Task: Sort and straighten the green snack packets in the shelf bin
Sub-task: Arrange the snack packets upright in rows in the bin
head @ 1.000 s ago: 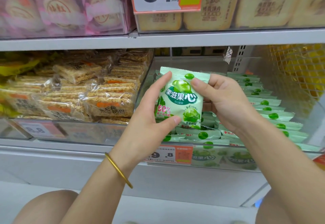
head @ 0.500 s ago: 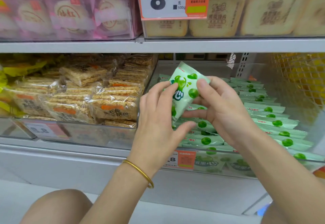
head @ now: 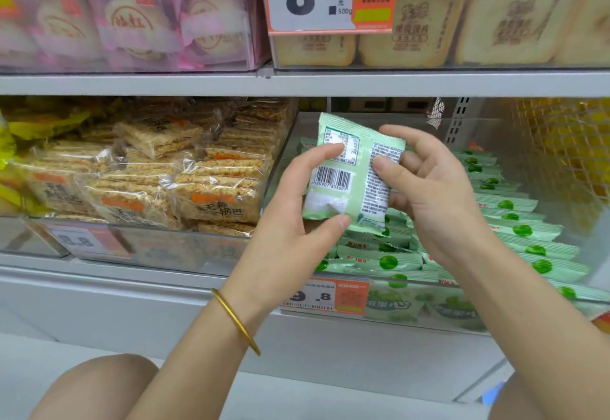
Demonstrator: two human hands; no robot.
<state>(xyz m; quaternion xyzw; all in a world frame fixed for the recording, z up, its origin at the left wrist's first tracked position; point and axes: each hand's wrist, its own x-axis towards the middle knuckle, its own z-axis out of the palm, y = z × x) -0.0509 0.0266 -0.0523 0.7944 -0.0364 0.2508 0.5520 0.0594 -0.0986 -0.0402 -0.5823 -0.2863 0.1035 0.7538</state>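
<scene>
A green snack packet (head: 355, 185) is held up in front of the shelf bin, its back with barcode and print facing me. My left hand (head: 297, 218) pinches its left side between fingers on top and thumb under the bottom edge. My right hand (head: 432, 202) grips its right side, thumb on the print, fingers behind. Below and behind, rows of green packets (head: 515, 231) lie stacked in the clear shelf bin (head: 429, 287), each edge showing a green dot.
A clear bin of rice-cracker packs (head: 204, 195) stands to the left behind a divider. Price tags (head: 325, 296) hang on the bin's front. The upper shelf (head: 297, 84) carries pink packs and pale biscuits. Yellow netted goods (head: 567, 155) sit at the right.
Both hands have turned the packet over: its green printed front faced me a second ago, it was edge-on half a second ago, and its barcode back faces me now.
</scene>
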